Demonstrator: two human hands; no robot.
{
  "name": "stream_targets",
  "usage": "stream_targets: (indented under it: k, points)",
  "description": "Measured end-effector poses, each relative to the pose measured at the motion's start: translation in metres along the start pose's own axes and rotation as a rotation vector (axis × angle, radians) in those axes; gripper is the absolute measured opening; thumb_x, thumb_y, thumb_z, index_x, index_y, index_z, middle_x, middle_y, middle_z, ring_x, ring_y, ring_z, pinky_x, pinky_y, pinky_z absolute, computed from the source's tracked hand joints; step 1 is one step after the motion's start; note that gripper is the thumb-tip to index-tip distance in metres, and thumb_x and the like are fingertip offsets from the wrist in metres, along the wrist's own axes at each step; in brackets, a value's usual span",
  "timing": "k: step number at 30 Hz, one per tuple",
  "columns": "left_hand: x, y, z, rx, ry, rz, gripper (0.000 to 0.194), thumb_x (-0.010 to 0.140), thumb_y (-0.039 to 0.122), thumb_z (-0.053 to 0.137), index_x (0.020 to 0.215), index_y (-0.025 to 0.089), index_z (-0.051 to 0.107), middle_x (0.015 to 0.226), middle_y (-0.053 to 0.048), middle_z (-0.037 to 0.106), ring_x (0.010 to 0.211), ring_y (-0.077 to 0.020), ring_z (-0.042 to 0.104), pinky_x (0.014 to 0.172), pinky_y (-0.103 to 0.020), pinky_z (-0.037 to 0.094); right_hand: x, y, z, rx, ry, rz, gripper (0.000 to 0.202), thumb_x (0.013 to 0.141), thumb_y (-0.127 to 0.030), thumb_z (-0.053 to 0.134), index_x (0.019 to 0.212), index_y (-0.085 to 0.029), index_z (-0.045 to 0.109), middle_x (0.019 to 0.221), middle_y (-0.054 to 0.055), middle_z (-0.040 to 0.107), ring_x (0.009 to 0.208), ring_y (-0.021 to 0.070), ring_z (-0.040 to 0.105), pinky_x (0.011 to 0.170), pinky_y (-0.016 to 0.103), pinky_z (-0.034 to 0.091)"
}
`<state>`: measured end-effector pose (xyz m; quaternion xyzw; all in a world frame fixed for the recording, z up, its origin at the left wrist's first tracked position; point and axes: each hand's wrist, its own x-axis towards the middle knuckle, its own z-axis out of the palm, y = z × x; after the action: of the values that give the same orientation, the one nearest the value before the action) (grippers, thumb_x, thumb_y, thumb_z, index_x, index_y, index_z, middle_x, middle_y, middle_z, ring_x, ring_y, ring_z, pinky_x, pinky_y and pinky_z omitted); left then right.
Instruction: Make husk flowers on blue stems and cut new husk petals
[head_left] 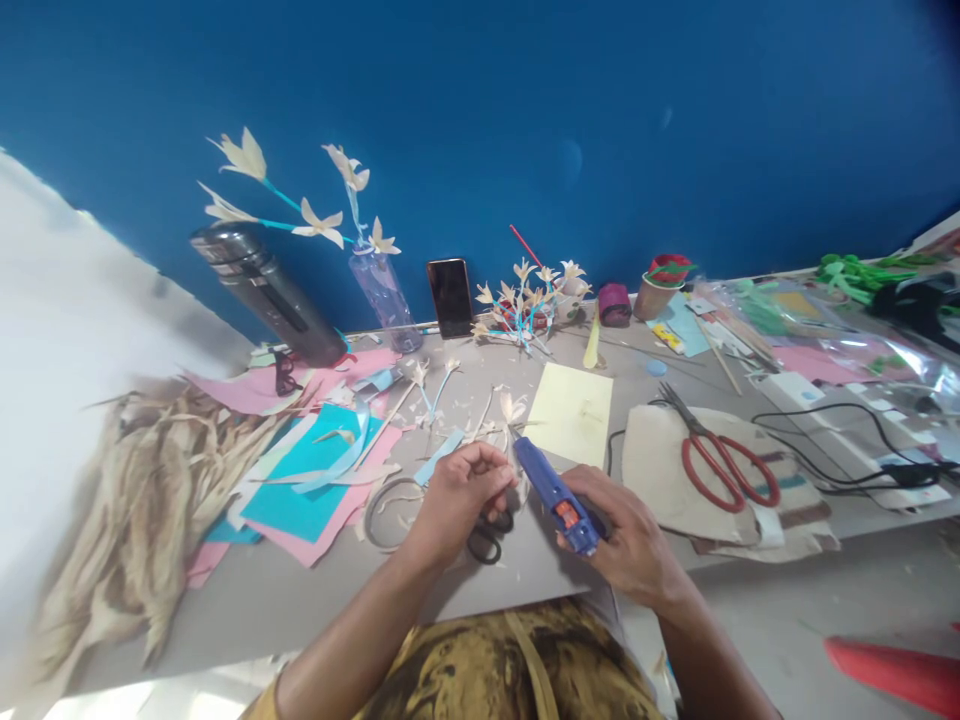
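Observation:
My right hand (pixel 626 540) is closed around a blue glue gun (pixel 547 485). The gun points away from me, and its nozzle touches or nearly touches the base of a pale husk flower (pixel 513 408). My left hand (pixel 465 495) is pinched shut just below that flower, seemingly on its thin stem; the fingers partly hide the grip. Beneath my left hand lie black-handled scissors (pixel 486 545), half covered. A grey ring (pixel 390 515) rests to its left. Two finished-looking flowers (pixel 435 385) with stems lie farther back on the table.
Dried husks (pixel 150 500) and coloured paper sheets (pixel 319 470) spread over the left. Red-handled scissors (pixel 724 460) lie on a cloth (pixel 652 450) at right, beside a power strip (pixel 817 430). Behind stand a dark flask (pixel 277 300), a flower-filled bottle (pixel 386 300) and a phone (pixel 450 298).

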<state>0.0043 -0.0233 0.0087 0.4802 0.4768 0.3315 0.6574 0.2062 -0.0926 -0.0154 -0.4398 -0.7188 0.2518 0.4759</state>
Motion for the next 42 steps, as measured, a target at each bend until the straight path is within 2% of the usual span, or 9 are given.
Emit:
stream_targets:
  k: [12, 19, 26, 31, 34, 37, 42]
  points:
    - [-0.002, 0.0, 0.001, -0.031, 0.003, -0.009, 0.017, 0.077, 0.03, 0.073, 0.077, 0.018, 0.061, 0.062, 0.002, 0.062, 0.045, -0.0066, 0.047, 0.047, -0.02, 0.037, -0.002, -0.003, -0.003, -0.014, 0.01, 0.02, 0.019, 0.089, -0.028, 0.069, 0.107, -0.023, 0.064, 0.092, 0.004, 0.068, 0.082, 0.0207, 0.062, 0.074, 0.03, 0.049]
    - [-0.001, -0.002, -0.001, -0.012, 0.004, -0.004, 0.016, 0.08, 0.03, 0.071, 0.077, 0.018, 0.06, 0.061, 0.002, 0.061, 0.046, -0.0072, 0.048, 0.047, -0.02, 0.037, 0.001, -0.007, -0.003, -0.022, 0.014, 0.032, 0.015, 0.088, -0.026, 0.069, 0.103, -0.022, 0.065, 0.088, 0.003, 0.067, 0.078, 0.0192, 0.062, 0.07, 0.028, 0.049]
    - [0.001, -0.002, -0.001, -0.027, 0.013, 0.008, 0.017, 0.079, 0.03, 0.072, 0.078, 0.017, 0.061, 0.066, 0.001, 0.063, 0.047, -0.007, 0.049, 0.047, -0.021, 0.039, 0.0, -0.006, -0.003, -0.009, 0.009, 0.013, 0.018, 0.089, -0.024, 0.068, 0.106, -0.023, 0.064, 0.091, 0.004, 0.069, 0.082, 0.0195, 0.064, 0.074, 0.028, 0.05]
    - [0.001, -0.002, -0.001, -0.039, -0.004, 0.009, 0.016, 0.079, 0.03, 0.072, 0.077, 0.016, 0.063, 0.058, 0.003, 0.059, 0.046, -0.0073, 0.048, 0.047, -0.02, 0.039, -0.003, -0.004, -0.003, -0.025, -0.044, 0.042, 0.015, 0.089, -0.025, 0.067, 0.103, -0.022, 0.065, 0.091, 0.005, 0.069, 0.082, 0.0214, 0.063, 0.073, 0.031, 0.05]
    - [0.0, -0.002, -0.002, -0.061, 0.011, 0.016, 0.017, 0.077, 0.029, 0.073, 0.076, 0.016, 0.063, 0.06, 0.002, 0.061, 0.047, -0.0071, 0.049, 0.047, -0.02, 0.039, -0.006, -0.003, -0.005, -0.032, -0.075, 0.065, 0.015, 0.089, -0.025, 0.066, 0.104, -0.022, 0.063, 0.092, 0.006, 0.069, 0.084, 0.022, 0.062, 0.075, 0.032, 0.049]
    - [-0.001, 0.0, -0.004, -0.089, 0.048, 0.004, 0.02, 0.074, 0.031, 0.077, 0.076, 0.016, 0.063, 0.065, 0.0, 0.064, 0.046, -0.0066, 0.049, 0.046, -0.019, 0.038, -0.003, -0.001, -0.008, -0.136, -0.141, 0.138, 0.015, 0.086, -0.02, 0.064, 0.102, -0.021, 0.064, 0.094, 0.007, 0.068, 0.085, 0.0229, 0.062, 0.076, 0.033, 0.048]
    - [-0.003, 0.013, -0.024, -0.145, 0.181, 0.066, 0.025, 0.065, 0.03, 0.084, 0.074, 0.016, 0.065, 0.06, 0.002, 0.061, 0.049, -0.0082, 0.052, 0.045, -0.019, 0.039, 0.011, 0.008, -0.009, -0.589, -0.223, 0.311, 0.028, 0.083, -0.021, 0.069, 0.111, -0.017, 0.067, 0.099, 0.011, 0.067, 0.095, 0.0298, 0.061, 0.083, 0.04, 0.047]
